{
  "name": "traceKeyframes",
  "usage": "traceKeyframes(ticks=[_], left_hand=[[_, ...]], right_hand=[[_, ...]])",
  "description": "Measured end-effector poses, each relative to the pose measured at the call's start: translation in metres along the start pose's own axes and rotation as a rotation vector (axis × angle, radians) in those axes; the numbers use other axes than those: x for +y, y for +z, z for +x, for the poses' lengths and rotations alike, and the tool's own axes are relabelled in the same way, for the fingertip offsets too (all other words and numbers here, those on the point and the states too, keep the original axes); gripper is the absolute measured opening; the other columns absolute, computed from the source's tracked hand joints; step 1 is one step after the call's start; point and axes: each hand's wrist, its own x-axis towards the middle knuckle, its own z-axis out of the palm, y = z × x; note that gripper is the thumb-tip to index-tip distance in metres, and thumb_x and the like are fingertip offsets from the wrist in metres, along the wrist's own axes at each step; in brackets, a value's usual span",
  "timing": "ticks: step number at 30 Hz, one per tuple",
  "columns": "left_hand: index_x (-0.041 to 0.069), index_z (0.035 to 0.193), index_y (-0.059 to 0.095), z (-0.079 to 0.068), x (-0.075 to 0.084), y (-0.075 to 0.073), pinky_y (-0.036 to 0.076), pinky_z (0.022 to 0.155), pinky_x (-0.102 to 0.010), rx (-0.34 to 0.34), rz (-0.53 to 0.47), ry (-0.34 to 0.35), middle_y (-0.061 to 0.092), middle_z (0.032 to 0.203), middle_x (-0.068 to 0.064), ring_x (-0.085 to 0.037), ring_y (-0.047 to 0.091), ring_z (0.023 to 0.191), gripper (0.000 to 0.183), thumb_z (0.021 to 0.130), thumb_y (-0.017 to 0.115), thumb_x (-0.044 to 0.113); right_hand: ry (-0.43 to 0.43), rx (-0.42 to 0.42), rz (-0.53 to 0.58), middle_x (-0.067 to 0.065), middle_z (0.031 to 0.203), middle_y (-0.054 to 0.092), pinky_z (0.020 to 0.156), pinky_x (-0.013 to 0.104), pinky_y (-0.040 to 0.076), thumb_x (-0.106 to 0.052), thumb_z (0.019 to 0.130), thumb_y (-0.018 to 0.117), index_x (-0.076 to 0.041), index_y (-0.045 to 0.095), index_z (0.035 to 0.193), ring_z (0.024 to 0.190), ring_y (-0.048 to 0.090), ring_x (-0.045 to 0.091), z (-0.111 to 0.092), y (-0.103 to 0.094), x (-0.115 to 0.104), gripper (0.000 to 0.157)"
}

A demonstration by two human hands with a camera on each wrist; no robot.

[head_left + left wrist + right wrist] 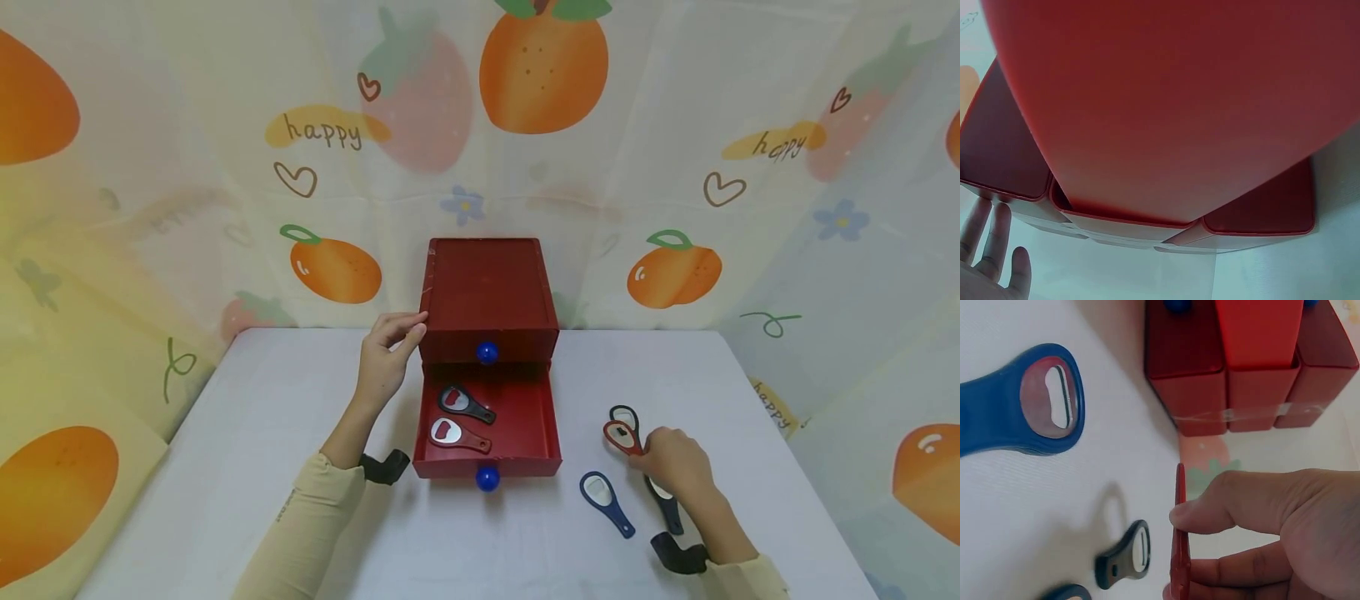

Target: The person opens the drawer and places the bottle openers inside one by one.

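My right hand (678, 460) pinches a red bottle opener (622, 436), which the right wrist view shows edge-on between thumb and fingers. A black bottle opener (624, 412) lies just behind it on the table. To its front left is a blue bottle opener (600, 490), and another dark bottle opener (666, 507) lies partly hidden below the hand. My left hand (386, 358) touches the left side of the red drawer box (487, 287) with its fingertips, fingers fairly straight. The pulled-out lower drawer (525, 417) holds a black bottle opener (467, 404) and a red bottle opener (460, 436).
Blue round knobs (487, 352) sit on the drawer fronts. The box stands at the back of the white table (300, 375), near a fruit-printed cloth (480, 167). The extended drawer juts forward between the two hands.
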Motion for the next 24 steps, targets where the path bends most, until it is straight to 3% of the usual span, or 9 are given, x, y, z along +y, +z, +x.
traceKeyframes(ticks=[7,16,24], left_hand=[[0.005,0.116,0.071,0.001,-0.005,-0.001,0.045,0.089,-0.012,0.006,-0.019,0.017,0.063,0.115,-0.013,-0.004,0.055,0.101,0.026,0.094,0.065,0.016],[-0.002,0.118,0.068,0.001,-0.001,0.002,0.043,0.089,-0.010,0.013,0.009,-0.023,0.060,0.119,-0.020,0.002,0.052,0.100,0.026,0.094,0.062,0.006],[0.005,0.116,0.071,0.001,-0.008,0.000,0.045,0.088,-0.011,0.006,-0.018,0.019,0.063,0.116,-0.013,-0.004,0.055,0.101,0.026,0.094,0.064,0.015]], right_hand=[[-0.012,0.020,-0.003,0.004,0.062,0.056,0.048,0.026,0.037,-0.020,0.081,0.074,0.004,0.067,0.080,0.055,0.048,0.017,0.002,-0.005,-0.003,0.025],[-0.027,0.068,-0.028,0.004,0.058,0.055,0.047,0.025,0.037,-0.020,0.080,0.074,0.002,0.067,0.076,0.054,0.047,0.018,0.004,-0.016,-0.011,0.024],[-0.049,0.081,-0.008,0.004,0.058,0.056,0.048,0.025,0.040,-0.020,0.081,0.074,0.003,0.069,0.080,0.054,0.049,0.018,0.006,-0.021,-0.019,0.024]])
